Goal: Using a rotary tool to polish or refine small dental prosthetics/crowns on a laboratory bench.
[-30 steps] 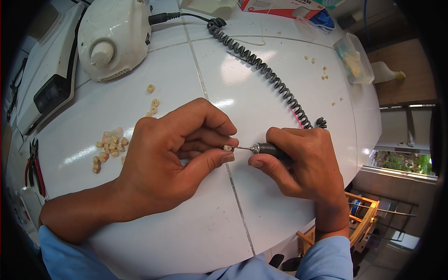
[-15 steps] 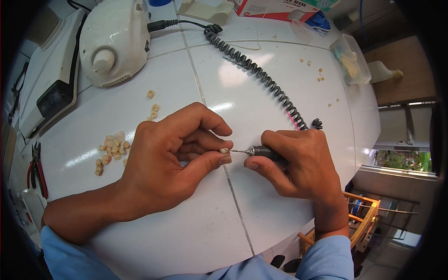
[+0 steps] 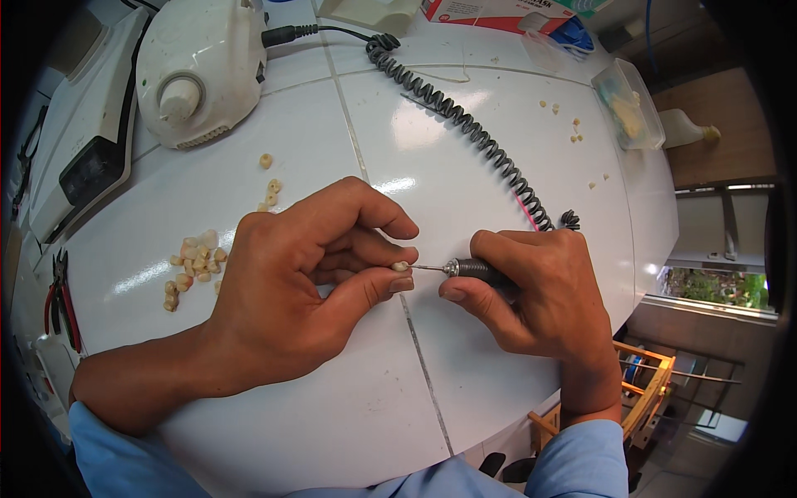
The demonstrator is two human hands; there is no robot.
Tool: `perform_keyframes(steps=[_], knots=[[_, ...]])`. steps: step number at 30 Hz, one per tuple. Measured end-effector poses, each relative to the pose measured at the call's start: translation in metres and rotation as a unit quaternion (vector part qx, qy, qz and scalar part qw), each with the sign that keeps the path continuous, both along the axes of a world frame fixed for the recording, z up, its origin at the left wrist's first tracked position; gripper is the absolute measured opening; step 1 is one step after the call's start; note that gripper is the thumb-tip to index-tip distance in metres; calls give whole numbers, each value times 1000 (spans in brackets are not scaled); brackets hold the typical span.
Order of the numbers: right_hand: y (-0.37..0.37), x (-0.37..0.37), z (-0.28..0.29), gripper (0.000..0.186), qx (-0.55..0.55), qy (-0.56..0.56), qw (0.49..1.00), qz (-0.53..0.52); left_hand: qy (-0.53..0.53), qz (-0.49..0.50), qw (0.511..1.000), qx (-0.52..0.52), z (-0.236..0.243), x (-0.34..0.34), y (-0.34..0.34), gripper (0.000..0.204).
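Note:
My left hand (image 3: 290, 290) pinches a small off-white piece (image 3: 400, 266), tooth-like, between thumb and fingertips. My right hand (image 3: 540, 299) grips a dark rotary handpiece (image 3: 473, 268) with a ridged grip, its thin metal bit reaching left to the piece; whether the tip enters it is too small to tell. A black coiled cord (image 3: 465, 124) runs across the white tiled top (image 3: 440, 373). Beside my left hand lies a pile of small cream-coloured pieces (image 3: 198, 259), with several more (image 3: 273, 185) above it.
At the back left stands a white control unit (image 3: 216, 75), beside another white device (image 3: 83, 166); red-handled pliers (image 3: 71, 319) lie below. A cardboard box (image 3: 473, 15), a plastic tub (image 3: 631, 116) and a translucent bottle (image 3: 682, 124) are at the back right; a wooden frame (image 3: 660, 373) stands lower right.
The small piece in my left fingertips looks slightly more tilted than a second ago. Both hands and the handpiece stay in nearly the same place.

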State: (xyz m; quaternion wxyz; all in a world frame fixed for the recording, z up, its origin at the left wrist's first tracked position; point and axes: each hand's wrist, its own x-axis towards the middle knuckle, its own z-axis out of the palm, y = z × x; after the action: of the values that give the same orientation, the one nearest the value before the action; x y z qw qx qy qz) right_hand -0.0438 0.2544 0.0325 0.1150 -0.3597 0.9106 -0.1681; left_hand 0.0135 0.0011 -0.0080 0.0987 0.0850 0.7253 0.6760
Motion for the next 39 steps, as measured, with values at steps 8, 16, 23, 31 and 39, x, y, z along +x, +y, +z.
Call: perform_keyframes(steps=[8, 16, 23, 31, 39], knots=[[2, -1, 0, 50, -11, -5, 1000, -12, 12, -1, 1000, -8, -2, 0, 0, 29], [5, -2, 0, 51, -20, -17, 999, -20, 17, -6, 1000, -11, -2, 0, 0, 25], [6, -1, 0, 51, -29, -15, 999, -22, -13, -16, 1000, 8, -5, 0, -3, 17], [7, 0, 1, 51, -20, -3, 1000, -15, -6, -5, 1000, -7, -1, 0, 3, 13], [3, 0, 1, 51, 4, -5, 1000, -10, 13, 2, 1000, -14, -6, 0, -1, 12]])
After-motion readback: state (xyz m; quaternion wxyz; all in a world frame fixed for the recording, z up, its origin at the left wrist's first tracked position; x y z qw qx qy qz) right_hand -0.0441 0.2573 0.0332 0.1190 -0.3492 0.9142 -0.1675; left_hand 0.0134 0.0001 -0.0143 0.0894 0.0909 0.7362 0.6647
